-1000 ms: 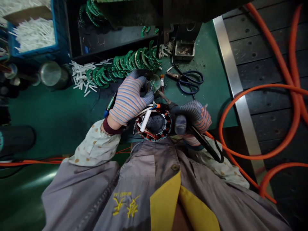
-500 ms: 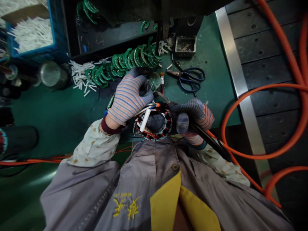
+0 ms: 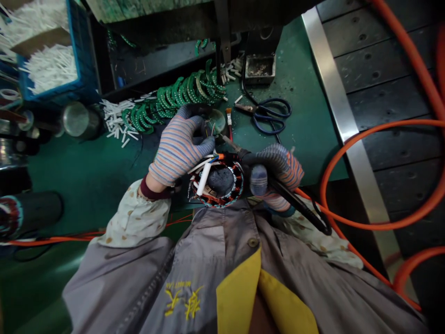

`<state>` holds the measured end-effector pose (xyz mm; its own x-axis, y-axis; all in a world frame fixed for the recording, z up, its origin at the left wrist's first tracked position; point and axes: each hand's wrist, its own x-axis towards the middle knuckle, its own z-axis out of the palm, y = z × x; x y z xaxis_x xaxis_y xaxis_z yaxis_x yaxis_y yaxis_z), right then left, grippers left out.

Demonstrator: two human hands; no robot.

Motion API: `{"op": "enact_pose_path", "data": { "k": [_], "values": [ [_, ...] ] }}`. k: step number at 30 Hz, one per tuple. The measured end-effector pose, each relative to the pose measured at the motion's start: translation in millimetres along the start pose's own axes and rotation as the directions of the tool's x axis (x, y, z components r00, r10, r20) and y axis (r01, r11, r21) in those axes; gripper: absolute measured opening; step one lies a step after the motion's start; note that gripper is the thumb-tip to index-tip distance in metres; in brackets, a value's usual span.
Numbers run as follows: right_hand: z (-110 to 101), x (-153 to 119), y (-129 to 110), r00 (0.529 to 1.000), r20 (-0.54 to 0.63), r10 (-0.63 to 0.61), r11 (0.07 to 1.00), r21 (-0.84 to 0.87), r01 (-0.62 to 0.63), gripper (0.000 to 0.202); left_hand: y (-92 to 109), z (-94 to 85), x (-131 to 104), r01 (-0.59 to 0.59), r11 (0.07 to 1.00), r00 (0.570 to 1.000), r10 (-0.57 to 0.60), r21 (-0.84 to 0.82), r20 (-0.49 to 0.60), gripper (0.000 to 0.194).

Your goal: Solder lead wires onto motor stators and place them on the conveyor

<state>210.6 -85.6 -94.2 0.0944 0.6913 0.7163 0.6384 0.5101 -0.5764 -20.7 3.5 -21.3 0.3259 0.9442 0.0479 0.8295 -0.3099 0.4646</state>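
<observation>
My left hand point(image 3: 179, 149), in a striped glove with dark fingertips, pinches thin wire point(image 3: 213, 128) between thumb and fingers. In my right hand point(image 3: 280, 169) is a soldering iron point(image 3: 245, 156), its tip pointing left, close to my left fingertips. Whether the tip touches the wire is too small to tell. Just below lies a wound motor stator point(image 3: 239, 183) with copper coils and a dark centre. White, blue and orange leads come off its top, and a white sleeve point(image 3: 204, 178) lies across its left side. Behind my left fingers sits a small round dish point(image 3: 218, 119).
Beyond my hands are a brush point(image 3: 228, 117), blue-handled scissors point(image 3: 271, 111), a metal tray point(image 3: 260, 67), curved green strips point(image 3: 187, 95) and loose white tubes point(image 3: 120, 116). A blue bin point(image 3: 83, 60) stands far left; another stator point(image 3: 38, 211) lies left. Orange hoses point(image 3: 347, 225) loop at right.
The view has shifted slightly, so the bench things appear a little to the left. Both hands keep nearly the same grip and place over the stator.
</observation>
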Motion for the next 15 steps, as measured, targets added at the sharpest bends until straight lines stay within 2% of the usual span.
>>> {"op": "enact_pose_path", "data": {
  "k": [3, 11, 13, 15],
  "values": [
    [0.3, 4.4, -1.9, 0.999, -0.011, -0.047, 0.998, 0.027, 0.048, 0.021, -0.9, -1.2, 0.1, -0.001, 1.000, 1.000, 0.001, 0.004, -0.005, 0.014],
    [6.0, 7.7, -3.2, 0.995, -0.097, 0.031, 0.999, -0.021, -0.034, 0.028, 1.3, 1.4, -0.4, 0.016, 0.999, 0.998, -0.014, 0.037, -0.058, 0.021],
    [9.7, 12.6, 0.0, 0.999, -0.043, 0.030, 0.999, -0.031, -0.031, 0.030, 2.9, 2.7, 0.2, 0.026, 0.998, 0.998, -0.023, 0.057, -0.064, 0.020],
    [14.5, 21.0, 4.6, 0.996, 0.069, 0.049, 0.997, -0.065, -0.044, 0.033, 3.8, 3.9, 1.3, 0.029, 0.998, 0.998, -0.025, 0.064, -0.061, 0.017]
  ]
}}
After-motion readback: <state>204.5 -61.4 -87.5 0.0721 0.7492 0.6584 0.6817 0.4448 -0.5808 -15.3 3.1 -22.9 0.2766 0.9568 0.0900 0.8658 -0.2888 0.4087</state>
